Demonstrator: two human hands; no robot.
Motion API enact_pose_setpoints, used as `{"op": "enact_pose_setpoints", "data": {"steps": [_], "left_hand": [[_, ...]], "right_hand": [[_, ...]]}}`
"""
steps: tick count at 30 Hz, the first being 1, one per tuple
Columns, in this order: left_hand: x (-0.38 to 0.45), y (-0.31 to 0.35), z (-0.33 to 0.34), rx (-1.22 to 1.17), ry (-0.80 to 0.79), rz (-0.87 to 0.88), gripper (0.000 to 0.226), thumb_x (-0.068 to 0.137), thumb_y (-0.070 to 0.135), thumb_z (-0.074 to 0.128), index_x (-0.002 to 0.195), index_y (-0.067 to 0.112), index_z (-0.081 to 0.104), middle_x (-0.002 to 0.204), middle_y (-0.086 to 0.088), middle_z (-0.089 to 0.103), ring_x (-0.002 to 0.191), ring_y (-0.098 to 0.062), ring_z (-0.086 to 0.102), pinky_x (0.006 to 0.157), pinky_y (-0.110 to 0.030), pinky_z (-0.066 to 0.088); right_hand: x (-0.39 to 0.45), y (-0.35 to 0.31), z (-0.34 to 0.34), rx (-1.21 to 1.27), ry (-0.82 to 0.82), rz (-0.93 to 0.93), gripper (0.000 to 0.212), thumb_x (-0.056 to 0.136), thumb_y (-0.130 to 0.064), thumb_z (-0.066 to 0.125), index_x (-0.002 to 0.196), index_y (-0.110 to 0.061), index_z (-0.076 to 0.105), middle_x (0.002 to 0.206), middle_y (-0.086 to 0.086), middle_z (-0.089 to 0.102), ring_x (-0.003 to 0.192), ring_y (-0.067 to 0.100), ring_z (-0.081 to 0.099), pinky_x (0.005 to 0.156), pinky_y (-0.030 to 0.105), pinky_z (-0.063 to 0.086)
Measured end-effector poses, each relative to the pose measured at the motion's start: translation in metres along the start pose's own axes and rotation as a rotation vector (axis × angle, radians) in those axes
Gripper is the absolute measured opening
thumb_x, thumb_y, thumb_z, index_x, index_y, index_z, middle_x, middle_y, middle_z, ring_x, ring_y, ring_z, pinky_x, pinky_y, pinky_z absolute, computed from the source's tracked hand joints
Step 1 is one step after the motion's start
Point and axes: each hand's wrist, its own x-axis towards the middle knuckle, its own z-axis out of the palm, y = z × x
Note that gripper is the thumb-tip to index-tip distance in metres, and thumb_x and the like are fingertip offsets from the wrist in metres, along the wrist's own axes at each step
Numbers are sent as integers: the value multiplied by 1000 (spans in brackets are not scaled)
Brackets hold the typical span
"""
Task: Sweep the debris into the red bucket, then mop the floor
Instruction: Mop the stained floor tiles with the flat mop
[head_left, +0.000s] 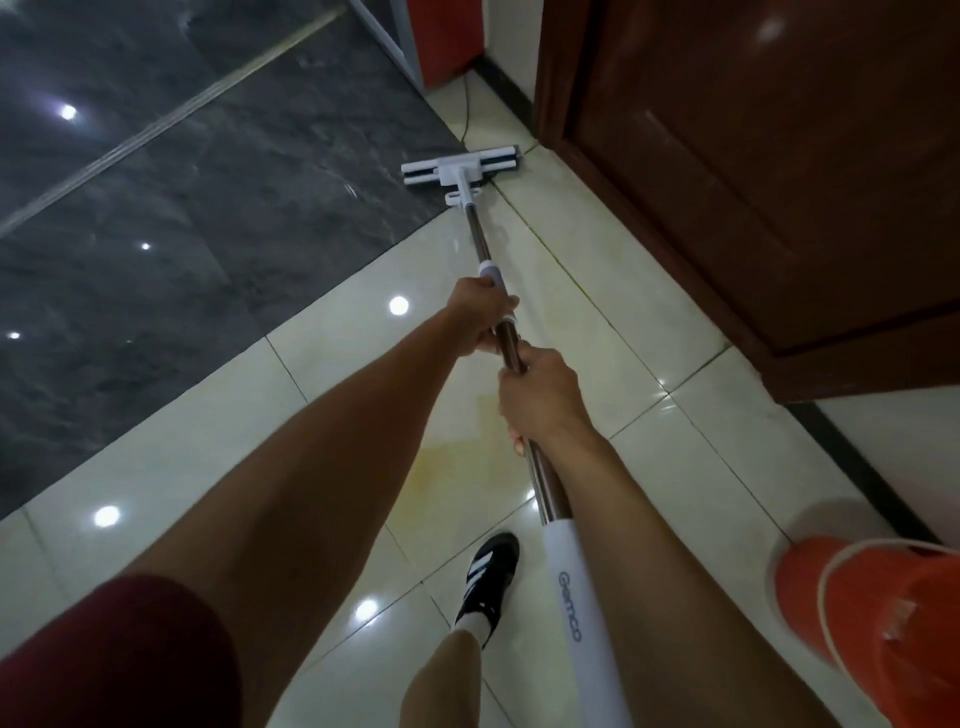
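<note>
I hold a long mop (480, 234) with both hands. Its white head (461, 166) lies flat on the floor ahead, at the seam where dark grey tiles meet cream tiles, close to the brown door. My left hand (480, 314) grips the pole further forward, by the white collar. My right hand (537, 397) is wrapped around the metal pole just behind it. The white grip of the handle (576, 613) runs back under my right forearm. The red bucket (872, 623) stands at the lower right, beside the wall. No debris shows on the floor.
A brown wooden door (779, 182) fills the upper right. A thin cable (466, 111) runs along the floor toward a red panel (447, 36) at the top. My shoe (488, 577) stands on the cream tiles (208, 441). A faint yellowish stain (462, 452) marks the tile.
</note>
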Motion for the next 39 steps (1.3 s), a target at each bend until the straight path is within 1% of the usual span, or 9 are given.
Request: {"op": "enact_pose_setpoints", "data": {"steps": [6, 9, 12, 18, 23, 27, 31, 34, 39], "left_hand": [[-18, -2, 24, 133, -62, -16, 14, 100, 10, 60, 102, 0, 51, 89, -15, 61, 64, -26, 67, 60, -46, 61], [-45, -23, 44, 168, -64, -42, 16, 103, 9, 52, 114, -1, 58, 86, -9, 63, 64, -22, 67, 61, -42, 62], [-70, -60, 71, 184, -65, -16, 33, 98, 6, 51, 130, -1, 55, 115, -21, 68, 63, -24, 65, 44, -32, 57], [-153, -148, 150, 202, -123, -18, 37, 93, 4, 55, 130, 2, 55, 118, -23, 67, 73, -31, 68, 54, -38, 61], [-225, -214, 211, 191, -114, -23, 35, 98, 10, 53, 133, 9, 56, 123, -21, 66, 71, -26, 66, 62, -38, 63], [-279, -266, 248, 336, -187, 25, 38, 93, 31, 67, 127, 16, 60, 128, -2, 65, 103, -20, 65, 69, -27, 52], [-326, -302, 285, 193, -132, -66, 40, 93, 8, 58, 133, 10, 57, 117, -19, 67, 77, -28, 70, 57, -38, 62], [-355, -320, 298, 188, -158, -80, 36, 92, 7, 59, 128, 8, 57, 108, -15, 65, 82, -30, 72, 54, -35, 60], [-363, -307, 292, 114, -110, -144, 15, 97, 12, 60, 107, 1, 59, 93, -7, 72, 86, -35, 75, 74, -53, 62]], "right_hand": [[-14, 24, -14, -81, -17, -28, 35, 104, -26, 43, 138, -25, 52, 91, 3, 62, 70, 18, 63, 52, 26, 50], [-43, 54, -22, -79, -38, -12, 40, 106, -25, 41, 145, -25, 44, 92, 1, 60, 71, 14, 60, 48, 23, 41], [-80, 96, -31, -77, -54, -17, 42, 105, -24, 40, 148, -23, 42, 110, 9, 65, 93, 24, 66, 66, 27, 50], [-170, 212, -53, -152, -39, -21, 43, 106, -26, 38, 148, -20, 40, 125, 9, 63, 110, 26, 65, 95, 36, 53], [-235, 303, -77, -152, -31, -46, 42, 105, -26, 38, 146, -17, 41, 118, 9, 66, 100, 27, 69, 88, 38, 57], [-281, 370, -97, -41, -69, 7, 43, 103, -23, 39, 147, -25, 40, 101, 10, 66, 75, 23, 66, 69, 34, 60], [-330, 420, -115, -20, -84, 11, 44, 104, -24, 39, 147, -30, 40, 91, 6, 61, 58, 12, 57, 46, 20, 46], [-357, 440, -120, -62, -79, 27, 45, 104, -26, 40, 148, -33, 39, 90, 0, 59, 67, 10, 56, 53, 16, 43], [-363, 428, -122, -25, -69, -3, 44, 106, -23, 37, 150, -27, 37, 95, -1, 61, 77, 7, 58, 67, 18, 49]]}}
